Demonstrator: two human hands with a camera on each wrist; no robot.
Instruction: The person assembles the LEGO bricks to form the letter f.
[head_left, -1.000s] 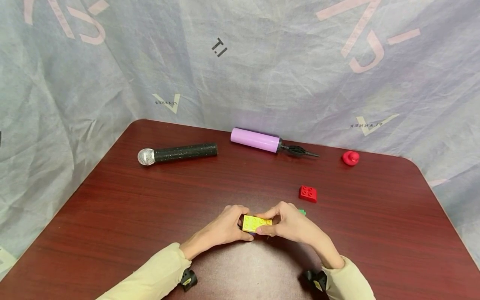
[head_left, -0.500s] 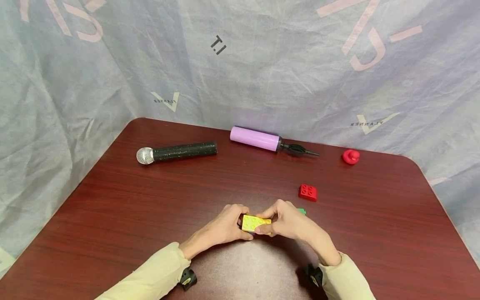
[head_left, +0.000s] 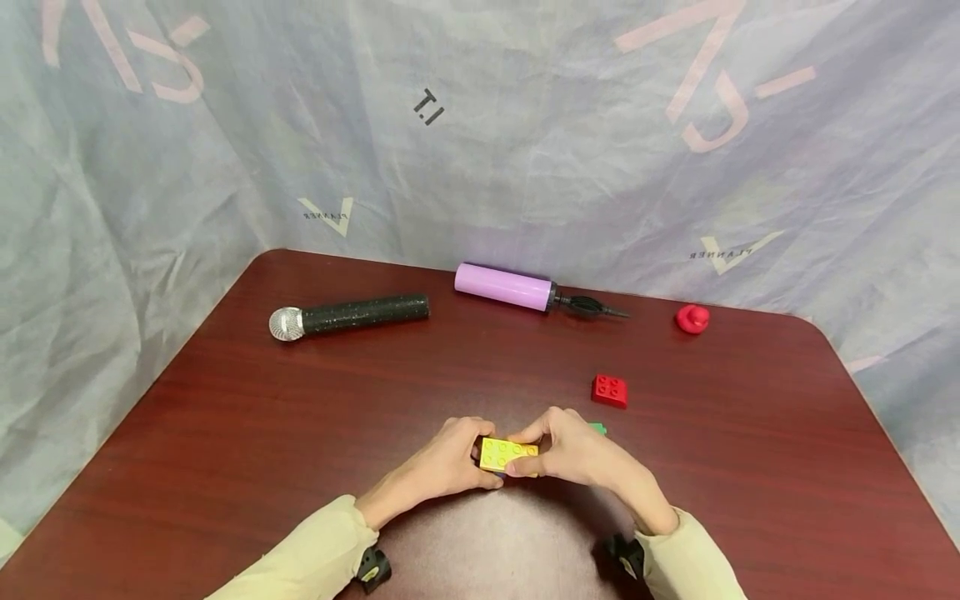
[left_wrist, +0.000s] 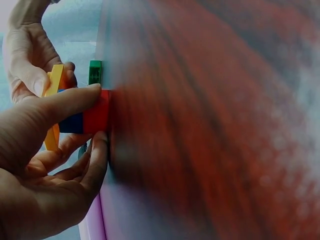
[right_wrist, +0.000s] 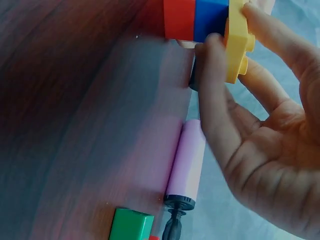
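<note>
A small stack of toy building bricks stands on the table between the hands: a red brick (left_wrist: 96,111) at the bottom, a blue brick (right_wrist: 210,21) on it, and a long yellow brick (head_left: 501,452) across the top. My left hand (head_left: 448,458) grips the lower part of the stack, its thumb and fingers on opposite sides of the red and blue bricks. My right hand (head_left: 576,450) pinches the yellow brick's right end between thumb and fingers. That brick juts past the blue one, and its right end is partly covered by the right thumb.
Beyond the right hand lie a green brick (head_left: 597,428), mostly hidden, and a loose red brick (head_left: 609,391). Farther back are a black microphone (head_left: 364,314), a purple hand pump (head_left: 504,287) and a red rubber duck (head_left: 692,319). A grey cloth (head_left: 480,167) hangs behind the table.
The head view has tilted slightly, so everything sits a little lower and further left. Both hands keep their grip on the bricks, with little visible movement.
</note>
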